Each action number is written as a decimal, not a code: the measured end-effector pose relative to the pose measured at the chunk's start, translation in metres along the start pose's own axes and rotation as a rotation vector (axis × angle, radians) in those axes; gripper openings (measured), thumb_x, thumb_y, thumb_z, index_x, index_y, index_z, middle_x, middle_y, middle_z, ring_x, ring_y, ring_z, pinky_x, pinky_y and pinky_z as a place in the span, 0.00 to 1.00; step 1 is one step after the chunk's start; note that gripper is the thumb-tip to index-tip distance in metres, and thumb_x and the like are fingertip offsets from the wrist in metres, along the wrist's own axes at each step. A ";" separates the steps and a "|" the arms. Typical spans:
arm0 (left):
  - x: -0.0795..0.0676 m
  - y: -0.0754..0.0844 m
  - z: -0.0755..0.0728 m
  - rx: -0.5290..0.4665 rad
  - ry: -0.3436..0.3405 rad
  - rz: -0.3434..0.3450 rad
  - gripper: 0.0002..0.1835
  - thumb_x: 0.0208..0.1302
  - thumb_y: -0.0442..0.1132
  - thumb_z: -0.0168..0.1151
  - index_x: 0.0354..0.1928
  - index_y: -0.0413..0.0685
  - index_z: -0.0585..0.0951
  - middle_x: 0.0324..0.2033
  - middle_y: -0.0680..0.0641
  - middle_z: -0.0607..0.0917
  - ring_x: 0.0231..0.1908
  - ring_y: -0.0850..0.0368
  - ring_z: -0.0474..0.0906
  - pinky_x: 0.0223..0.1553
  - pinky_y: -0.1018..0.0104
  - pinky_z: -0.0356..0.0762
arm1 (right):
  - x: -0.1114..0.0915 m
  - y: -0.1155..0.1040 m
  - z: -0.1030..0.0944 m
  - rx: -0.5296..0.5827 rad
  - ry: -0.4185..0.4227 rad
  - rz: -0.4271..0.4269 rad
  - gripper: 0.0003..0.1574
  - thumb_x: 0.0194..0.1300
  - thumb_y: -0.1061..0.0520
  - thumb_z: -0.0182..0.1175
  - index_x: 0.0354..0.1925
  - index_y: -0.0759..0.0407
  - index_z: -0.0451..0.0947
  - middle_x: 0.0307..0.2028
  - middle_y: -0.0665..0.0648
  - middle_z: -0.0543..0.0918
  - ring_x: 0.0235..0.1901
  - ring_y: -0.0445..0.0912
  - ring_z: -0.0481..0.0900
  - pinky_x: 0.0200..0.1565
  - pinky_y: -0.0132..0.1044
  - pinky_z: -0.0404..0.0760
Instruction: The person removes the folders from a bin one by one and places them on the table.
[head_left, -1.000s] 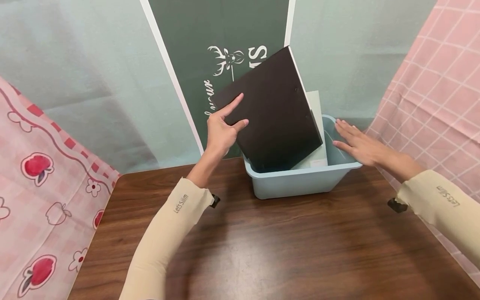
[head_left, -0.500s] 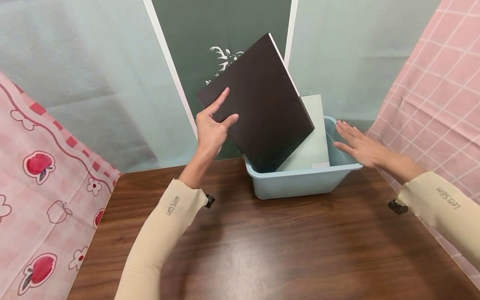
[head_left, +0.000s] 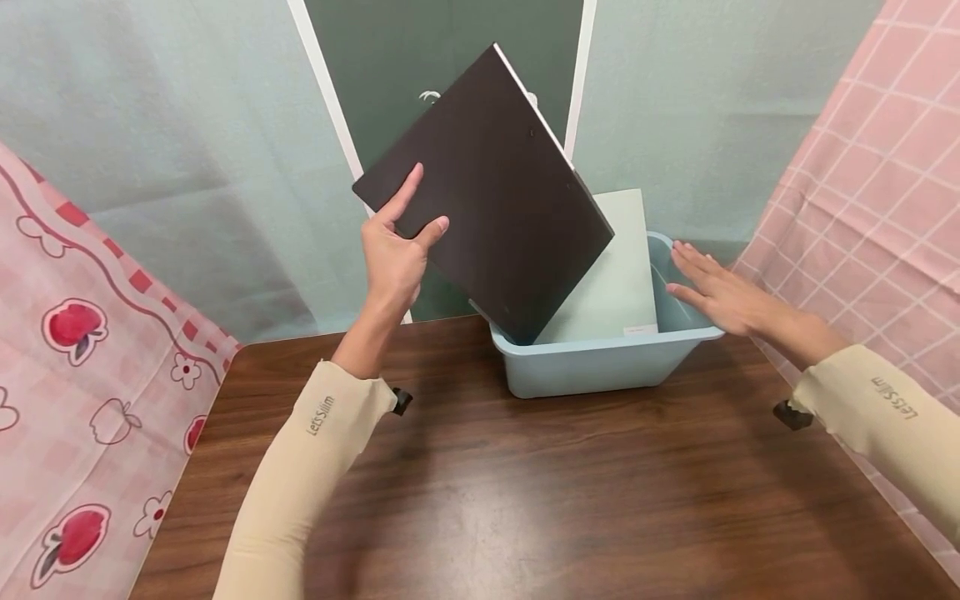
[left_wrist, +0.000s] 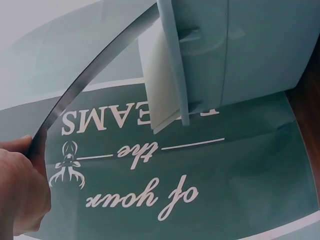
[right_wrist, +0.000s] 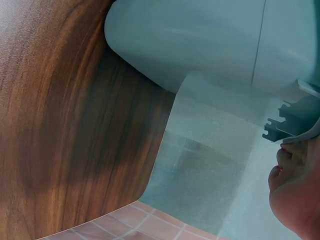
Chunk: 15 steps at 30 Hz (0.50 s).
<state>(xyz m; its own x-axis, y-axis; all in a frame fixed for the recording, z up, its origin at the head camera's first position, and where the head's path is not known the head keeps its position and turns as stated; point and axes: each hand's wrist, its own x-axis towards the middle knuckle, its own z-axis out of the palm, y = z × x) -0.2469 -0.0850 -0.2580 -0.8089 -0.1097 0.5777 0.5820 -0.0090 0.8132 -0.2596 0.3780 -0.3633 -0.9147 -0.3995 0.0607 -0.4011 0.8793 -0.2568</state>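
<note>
In the head view my left hand (head_left: pixel 393 258) grips a black folder (head_left: pixel 495 200) by its left edge, thumb and index finger on the front face. The folder is tilted, a white strip along its upper right edge. Its lower corner dips behind the front rim of a light blue plastic bin (head_left: pixel 585 367). Inside the bin a pale green folder (head_left: pixel 615 275) leans at the back, with a small white label low on it. My right hand (head_left: pixel 723 292) rests on the bin's right rim with straight fingers, the fingertips hidden from the left wrist view.
The bin stands at the back of a dark wooden table (head_left: pixel 480 475). A green and grey curtain (head_left: pixel 187 167) with white lettering hangs close behind. Pink patterned cloth (head_left: pixel 82 417) borders the left, pink checked cloth (head_left: pixel 847 167) the right.
My left hand has moved left and slightly up with the black folder, drawing it further out of the bin. More of the pale green folder shows. My right hand stays at the rim.
</note>
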 end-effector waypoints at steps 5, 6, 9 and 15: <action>0.003 0.004 -0.008 -0.058 0.030 0.010 0.35 0.51 0.18 0.68 0.63 0.44 0.76 0.61 0.52 0.78 0.67 0.68 0.64 0.67 0.73 0.60 | 0.001 0.000 0.000 0.010 0.006 -0.006 0.44 0.78 0.42 0.38 0.76 0.65 0.35 0.77 0.58 0.31 0.76 0.56 0.31 0.73 0.44 0.28; 0.003 0.005 -0.010 -0.082 0.035 0.010 0.35 0.51 0.17 0.67 0.63 0.44 0.76 0.62 0.52 0.78 0.66 0.67 0.65 0.66 0.72 0.62 | 0.001 0.000 0.000 0.011 0.006 -0.006 0.44 0.78 0.42 0.38 0.76 0.65 0.35 0.77 0.58 0.31 0.76 0.57 0.32 0.73 0.44 0.28; 0.005 0.007 -0.016 -0.173 0.053 -0.001 0.36 0.51 0.16 0.66 0.63 0.44 0.76 0.62 0.52 0.78 0.64 0.63 0.70 0.63 0.67 0.69 | 0.002 -0.001 0.000 0.012 0.004 -0.006 0.45 0.78 0.42 0.38 0.76 0.66 0.35 0.77 0.58 0.31 0.76 0.58 0.32 0.73 0.44 0.28; 0.008 0.011 -0.028 -0.285 0.087 -0.014 0.36 0.50 0.15 0.66 0.62 0.45 0.77 0.62 0.52 0.78 0.63 0.58 0.73 0.59 0.63 0.74 | 0.002 -0.002 0.000 0.008 0.003 -0.009 0.44 0.78 0.42 0.38 0.76 0.66 0.35 0.77 0.58 0.31 0.76 0.58 0.32 0.73 0.43 0.28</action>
<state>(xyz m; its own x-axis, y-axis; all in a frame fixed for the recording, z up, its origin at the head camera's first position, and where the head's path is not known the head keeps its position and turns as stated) -0.2445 -0.1140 -0.2469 -0.8140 -0.1922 0.5481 0.5807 -0.2888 0.7612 -0.2610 0.3758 -0.3623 -0.9114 -0.4061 0.0661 -0.4085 0.8737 -0.2642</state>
